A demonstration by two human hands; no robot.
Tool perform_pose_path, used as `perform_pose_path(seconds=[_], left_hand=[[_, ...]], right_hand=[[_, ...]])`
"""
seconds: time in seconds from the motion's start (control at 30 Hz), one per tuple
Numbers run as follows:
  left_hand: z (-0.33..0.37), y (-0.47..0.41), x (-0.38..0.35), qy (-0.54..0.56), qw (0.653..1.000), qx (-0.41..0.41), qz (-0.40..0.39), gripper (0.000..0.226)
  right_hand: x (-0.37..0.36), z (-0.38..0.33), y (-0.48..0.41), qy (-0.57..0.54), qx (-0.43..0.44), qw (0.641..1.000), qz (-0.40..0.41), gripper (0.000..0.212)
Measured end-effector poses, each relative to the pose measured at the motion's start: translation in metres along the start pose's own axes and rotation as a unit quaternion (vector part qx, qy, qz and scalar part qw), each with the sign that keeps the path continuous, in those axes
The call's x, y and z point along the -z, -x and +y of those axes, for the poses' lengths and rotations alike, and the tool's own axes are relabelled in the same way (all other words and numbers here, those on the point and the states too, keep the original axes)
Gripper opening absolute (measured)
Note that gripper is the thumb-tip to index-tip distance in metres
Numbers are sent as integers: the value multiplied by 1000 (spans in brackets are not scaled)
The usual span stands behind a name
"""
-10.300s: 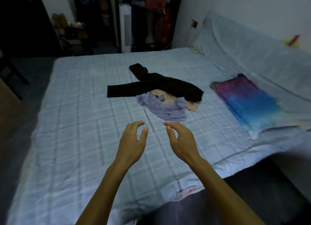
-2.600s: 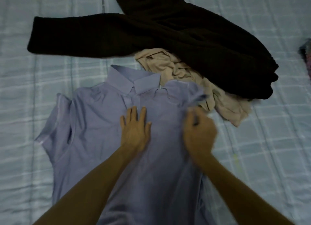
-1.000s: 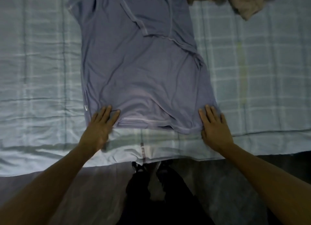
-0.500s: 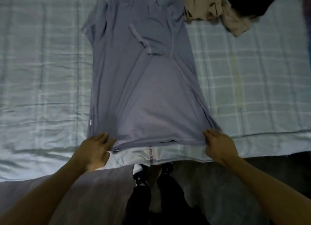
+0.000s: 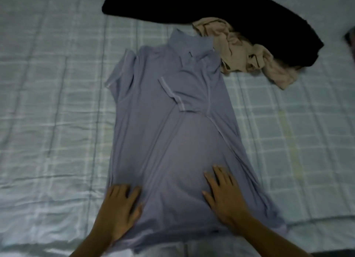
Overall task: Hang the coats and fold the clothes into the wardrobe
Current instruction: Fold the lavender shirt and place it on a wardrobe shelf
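The polo shirt (image 5: pixel 153 137) lies lengthwise away, collar farthest; left grip (image 5: pixel 119 206) and right grip (image 5: pixel 224 197) press flat, fingers straight, near its hem.

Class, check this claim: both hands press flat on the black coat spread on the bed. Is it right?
Not quite. The head view shows the left hand and right hand pressing flat on the purple shirt spread on the bed; the black coat lies beyond, untouched.

Setting: home bedroom. Evidence: bed with pale blue checked quilted cover (image 5: pixel 57 103); household laundry laid on it, namely lavender short-sleeved collared shirt (image 5: pixel 163 131), crumpled beige garment (image 5: pixel 240 51), black coat (image 5: pixel 249 12).
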State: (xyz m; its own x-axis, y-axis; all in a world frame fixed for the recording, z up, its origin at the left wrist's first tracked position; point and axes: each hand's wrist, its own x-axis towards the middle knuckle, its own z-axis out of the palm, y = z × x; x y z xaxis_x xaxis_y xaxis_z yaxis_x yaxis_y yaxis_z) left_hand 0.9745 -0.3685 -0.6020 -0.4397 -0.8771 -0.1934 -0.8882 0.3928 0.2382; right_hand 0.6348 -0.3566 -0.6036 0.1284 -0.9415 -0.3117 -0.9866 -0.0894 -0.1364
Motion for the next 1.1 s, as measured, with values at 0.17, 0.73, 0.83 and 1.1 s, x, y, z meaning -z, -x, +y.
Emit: perform_pose_path(seconds=[0.17,0.73,0.83,1.1], left_hand=[[-25,-125,54,62,988,82,111,28],[-159,-362,93,112,907,394,94,64],[-166,-360,104,189,911,350,109,30],[-132,-336,161,257,818,375,352,23]], right_hand=[[53,-19,-96,-94,15,990,103,32],[82,-55,-356,-75,58,991,95,74],[70,-55,-358,-10,57,996,74,75],[84,-54,-351,-110,61,991,41,75]])
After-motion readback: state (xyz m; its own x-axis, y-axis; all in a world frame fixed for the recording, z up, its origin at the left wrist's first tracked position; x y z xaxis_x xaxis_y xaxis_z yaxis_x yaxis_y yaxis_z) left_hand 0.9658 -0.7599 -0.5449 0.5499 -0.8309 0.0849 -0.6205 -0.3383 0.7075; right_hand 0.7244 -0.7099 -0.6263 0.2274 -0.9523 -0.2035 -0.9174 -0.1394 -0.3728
